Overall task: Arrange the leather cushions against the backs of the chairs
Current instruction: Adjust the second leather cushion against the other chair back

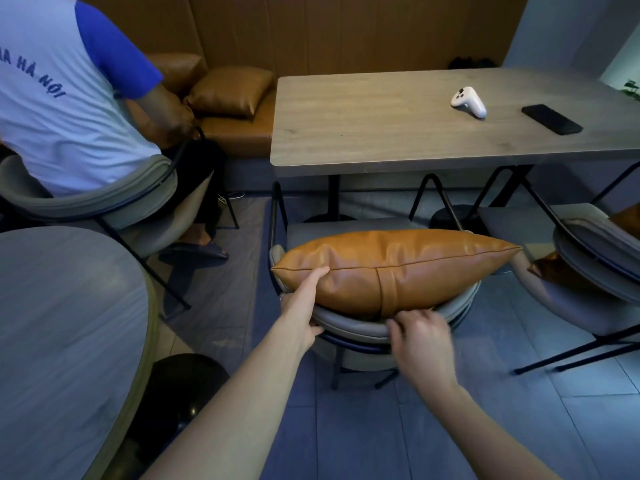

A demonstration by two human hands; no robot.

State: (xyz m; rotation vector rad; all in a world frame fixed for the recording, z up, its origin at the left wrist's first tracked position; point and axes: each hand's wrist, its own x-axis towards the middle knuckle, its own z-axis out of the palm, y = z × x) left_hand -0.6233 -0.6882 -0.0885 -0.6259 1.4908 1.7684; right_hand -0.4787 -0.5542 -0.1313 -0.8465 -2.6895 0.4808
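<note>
Illumination is dim and cool, with a blue cast over the floor [450,427]; brighter light enters at the upper right edge; the tabletop [398,126] carries a soft, even sheen without hard glare; the cushion [398,268] shows gentle highlights along its folds; shadows beneath the tabletop are diffuse. Wide-angle distortion bends straight lines toward the frame edges; the round table [62,323] at lower left is smeared by blur; the right hand [420,337] shows slight motion blur; the centre is reasonably sharp.
</note>
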